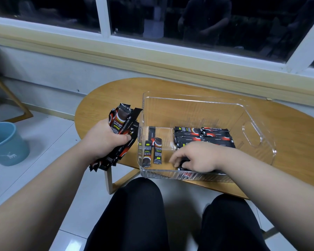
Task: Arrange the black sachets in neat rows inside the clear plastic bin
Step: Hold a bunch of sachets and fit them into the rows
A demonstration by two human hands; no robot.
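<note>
Gripping a fat bundle (122, 126) of black sachets in my L hand (105, 137), fingers wrapped tight round the middle. The ends fan out above and below my fist. It's held just outside the bin's (225, 113) left wall, over the table (112, 95) edge.

R hand (196, 158) is down inside the bin, near the front wall. Its fingers are curled onto one sachet (182, 165) lying on the floor there, w/ more black packs tucked under my palm and wrist.

Behind that hand are two stacks (188, 135), side by side and touching. Those packs lie crosswise, red swoosh and a yellow-green tag showing at the ends.

On the bin's left side are a few loose sachets (157, 150), lying lengthwise. Two sit side by side w/ one further back, not squared up.

Labels: big white Chinese characters run down the fronts, plus a yellow-green tag, a cup pic and a red arc. Small print is under the tag, too blurred to read.

Bin is clear plastic w/ a cut-out handle on the right end, and it sits on the oval wood table. Blue bucket (7, 144) is on the tiles to the left, w/ a pale drawing on it, no words I can make out. My knees (138, 214), in black, are below.
</note>
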